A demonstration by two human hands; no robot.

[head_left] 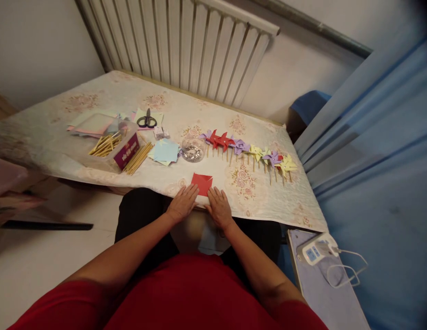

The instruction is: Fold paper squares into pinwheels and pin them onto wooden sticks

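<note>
Red paper [201, 183] lies flat on the table [110, 90], close to its front edge. The left hand [183, 202] and right hand [219, 207] touch the paper's sides, fingers laid flat, pinching nothing. Uneven pulling may tear its corner slit [208, 178] longer.

Dim, warm light is falling softly on the counter [277, 199], its middle showing brightest; shadow is pooling beneath. Wide lens is stretching the blue curtain [374, 183]; darkness is rounding the upper-right corner; left edge is blurring.
</note>
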